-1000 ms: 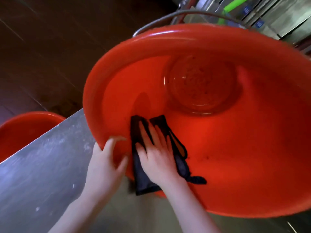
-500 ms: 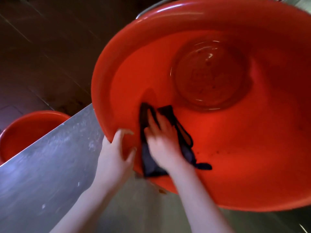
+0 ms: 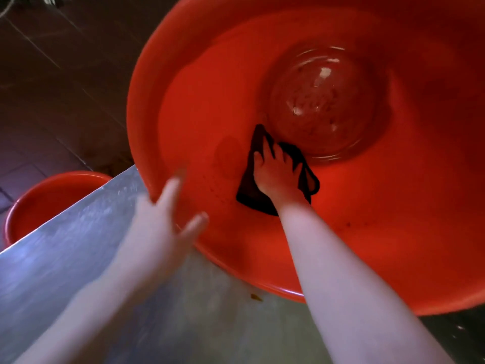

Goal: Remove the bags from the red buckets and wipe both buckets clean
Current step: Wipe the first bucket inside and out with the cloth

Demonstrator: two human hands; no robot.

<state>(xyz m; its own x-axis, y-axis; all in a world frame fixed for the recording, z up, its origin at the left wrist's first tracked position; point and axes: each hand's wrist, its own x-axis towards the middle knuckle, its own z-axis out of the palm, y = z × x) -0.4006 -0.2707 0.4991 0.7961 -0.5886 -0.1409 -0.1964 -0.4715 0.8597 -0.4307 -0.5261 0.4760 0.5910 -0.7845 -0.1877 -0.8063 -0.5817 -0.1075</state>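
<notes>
Right hand (image 3: 278, 177) pressing flat on dark cloth (image 3: 249, 198), now deeper in the tilted red bucket (image 3: 147, 143), beside its base.
Left hand (image 3: 157, 232), fingers spread, braces the near-left rim; wall wipe is progressing, base likely next.

Nothing could be read. The large red bucket (image 3: 210, 74) on the bench (image 3: 65, 258), the second red bucket (image 3: 47, 200) at 9 o'clock and the dark cloth (image 3: 249, 195) inside the large one bore no legible text, label, brand, number or sign.
</notes>
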